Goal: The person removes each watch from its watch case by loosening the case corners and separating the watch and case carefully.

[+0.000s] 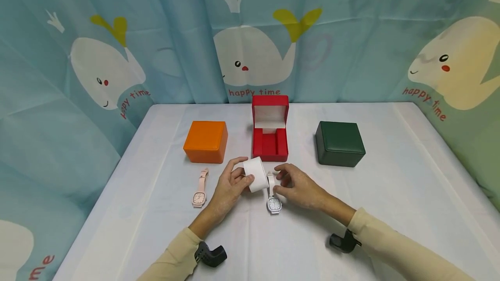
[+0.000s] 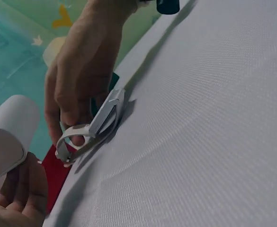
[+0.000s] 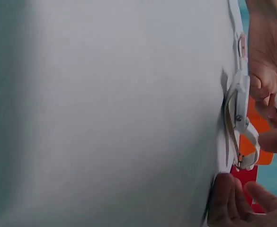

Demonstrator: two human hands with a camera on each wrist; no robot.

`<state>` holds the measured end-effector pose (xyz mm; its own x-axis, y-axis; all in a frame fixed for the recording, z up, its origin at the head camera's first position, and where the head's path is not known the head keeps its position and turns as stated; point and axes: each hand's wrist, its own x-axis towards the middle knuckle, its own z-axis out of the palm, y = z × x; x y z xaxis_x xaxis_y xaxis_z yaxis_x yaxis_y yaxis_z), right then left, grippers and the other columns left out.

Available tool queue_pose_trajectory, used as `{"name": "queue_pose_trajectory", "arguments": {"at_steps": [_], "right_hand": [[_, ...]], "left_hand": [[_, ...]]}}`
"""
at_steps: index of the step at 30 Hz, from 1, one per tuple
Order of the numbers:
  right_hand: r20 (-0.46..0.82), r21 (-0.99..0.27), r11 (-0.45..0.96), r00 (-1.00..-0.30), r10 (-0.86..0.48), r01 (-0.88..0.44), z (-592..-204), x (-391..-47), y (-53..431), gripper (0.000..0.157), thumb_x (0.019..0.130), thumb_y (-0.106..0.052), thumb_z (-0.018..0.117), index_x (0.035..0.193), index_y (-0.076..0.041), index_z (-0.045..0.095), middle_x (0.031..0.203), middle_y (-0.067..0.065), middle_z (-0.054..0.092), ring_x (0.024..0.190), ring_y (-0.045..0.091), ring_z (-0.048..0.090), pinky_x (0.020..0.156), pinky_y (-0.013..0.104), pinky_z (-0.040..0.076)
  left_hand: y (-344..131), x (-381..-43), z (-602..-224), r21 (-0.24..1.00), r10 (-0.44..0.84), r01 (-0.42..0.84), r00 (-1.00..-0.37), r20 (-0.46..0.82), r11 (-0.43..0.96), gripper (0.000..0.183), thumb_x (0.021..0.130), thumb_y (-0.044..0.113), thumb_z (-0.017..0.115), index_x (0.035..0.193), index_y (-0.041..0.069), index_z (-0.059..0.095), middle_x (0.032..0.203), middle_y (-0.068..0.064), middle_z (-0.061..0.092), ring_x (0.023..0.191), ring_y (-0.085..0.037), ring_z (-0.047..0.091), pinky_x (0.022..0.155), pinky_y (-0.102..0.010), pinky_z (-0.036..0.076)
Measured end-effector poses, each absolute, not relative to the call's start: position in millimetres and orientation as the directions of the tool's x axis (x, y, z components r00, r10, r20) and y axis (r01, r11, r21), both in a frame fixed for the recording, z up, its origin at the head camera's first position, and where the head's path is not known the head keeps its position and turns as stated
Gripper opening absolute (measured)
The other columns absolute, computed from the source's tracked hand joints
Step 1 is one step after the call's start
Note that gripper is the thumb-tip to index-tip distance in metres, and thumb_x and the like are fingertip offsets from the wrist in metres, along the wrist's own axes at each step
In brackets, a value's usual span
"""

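My left hand [image 1: 228,190] grips a white watch cushion [image 1: 255,174], a short rounded roll, between thumb and fingers. Just right of it, a white watch [image 1: 274,204] lies on the table with its strap pointing away from me. In the left wrist view the strap [image 2: 74,132] curves round in a loop. My right hand [image 1: 302,187] reaches in from the right, thumb and fingers spread about the far end of that strap. The thumb [image 3: 274,140] comes right up to the strap in the right wrist view, while the other fingers [image 3: 228,198] stand apart from it.
An open red watch box [image 1: 270,144] stands beyond my hands. A closed orange box [image 1: 205,140] is to its left, a closed dark green box [image 1: 340,143] to its right. A pink watch [image 1: 199,196] lies left of my left hand. Behind the table hangs a whale-print curtain [image 1: 175,55].
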<state>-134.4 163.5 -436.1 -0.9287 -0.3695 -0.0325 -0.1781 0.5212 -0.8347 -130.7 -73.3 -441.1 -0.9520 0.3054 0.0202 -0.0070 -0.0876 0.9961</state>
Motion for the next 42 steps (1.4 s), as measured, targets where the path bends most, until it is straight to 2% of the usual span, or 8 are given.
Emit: {"name": "queue_pose_trajectory", "arguments": {"at_steps": [4,8,14,21,25,29,35,42], "right_hand": [[0.047,-0.845,0.494,-0.949,-0.312,-0.204,-437.3,-136.4,166.0,0.031,0.092,-0.005,0.070,0.121,-0.003,0.061,0.107,0.005,0.063,0.091,0.018,0.064,0.079,0.031,0.054],[0.152,-0.842,0.463,-0.946,-0.288,-0.276,-439.5,-142.4,169.0,0.028,0.093,-0.001,0.067,0.120,0.000,0.060,0.110,0.010,0.062,0.096,0.023,0.063,0.083,0.034,0.055],[0.221,-0.738,0.560,-0.918,-0.328,-0.378,-438.6,-156.3,175.2,0.048,0.091,-0.007,0.071,0.135,-0.001,0.053,0.135,0.012,0.050,0.124,0.030,0.043,0.098,0.049,0.047],[0.105,-0.585,0.691,-0.884,-0.455,-0.425,-435.8,-175.7,177.5,0.079,0.090,-0.020,0.075,0.154,0.003,0.035,0.162,0.017,0.024,0.144,0.037,0.024,0.110,0.055,0.037],[0.075,-0.438,0.758,-0.860,-0.505,-0.483,-431.4,-177.7,179.8,0.081,0.090,-0.022,0.078,0.153,0.007,0.036,0.161,0.021,0.026,0.145,0.039,0.029,0.111,0.053,0.035],[0.102,-0.322,0.790,-0.849,-0.519,-0.522,-421.4,-180.6,178.9,0.070,0.091,-0.023,0.077,0.144,0.010,0.047,0.155,0.024,0.039,0.140,0.040,0.040,0.109,0.051,0.039],[0.215,-0.246,0.769,-0.807,-0.550,-0.590,-417.6,-191.3,175.8,0.047,0.088,-0.008,0.080,0.127,0.012,0.064,0.134,0.026,0.059,0.122,0.039,0.059,0.096,0.047,0.051],[0.274,-0.241,0.765,-0.798,-0.537,-0.598,-421.9,-197.3,178.0,0.039,0.083,0.000,0.083,0.118,0.008,0.069,0.127,0.022,0.064,0.112,0.038,0.066,0.092,0.046,0.053]], "left_hand": [[-72.0,-131.9,-441.6,0.999,0.293,0.010,-0.956,0.024,-0.048,0.058,0.099,0.004,0.064,0.149,0.002,0.036,0.122,-0.021,0.063,0.102,-0.028,0.063,0.088,-0.028,0.053],[-68.8,-135.5,-441.5,0.998,0.282,0.041,-0.958,0.051,-0.041,0.054,0.097,0.002,0.066,0.146,0.002,0.041,0.116,-0.019,0.065,0.097,-0.027,0.061,0.083,-0.026,0.053],[-60.8,-143.6,-437.3,0.994,0.295,0.080,-0.950,0.100,-0.079,0.055,0.096,-0.001,0.065,0.145,-0.002,0.041,0.116,-0.020,0.063,0.098,-0.025,0.062,0.081,-0.027,0.054],[-57.4,-146.4,-435.7,0.996,0.312,0.059,-0.947,0.075,-0.062,0.057,0.096,-0.001,0.066,0.147,-0.001,0.040,0.120,-0.021,0.063,0.101,-0.027,0.062,0.084,-0.027,0.054],[-55.9,-148.9,-436.4,0.997,0.328,0.052,-0.942,0.069,-0.061,0.057,0.097,0.000,0.065,0.148,-0.001,0.039,0.122,-0.021,0.063,0.103,-0.028,0.062,0.087,-0.028,0.054],[-54.4,-151.8,-435.3,0.996,0.329,0.066,-0.941,0.081,-0.057,0.056,0.097,0.002,0.066,0.147,-0.002,0.040,0.122,-0.022,0.063,0.102,-0.027,0.063,0.086,-0.028,0.054],[-53.1,-155.9,-434.4,0.995,0.321,0.085,-0.942,0.098,-0.055,0.056,0.096,0.000,0.066,0.145,-0.005,0.041,0.121,-0.023,0.064,0.098,-0.026,0.063,0.083,-0.027,0.054],[-49.3,-163.3,-430.9,0.992,0.304,0.121,-0.945,0.123,-0.025,0.055,0.096,0.002,0.067,0.144,-0.005,0.042,0.117,-0.021,0.066,0.094,-0.025,0.063,0.081,-0.025,0.053]]}}
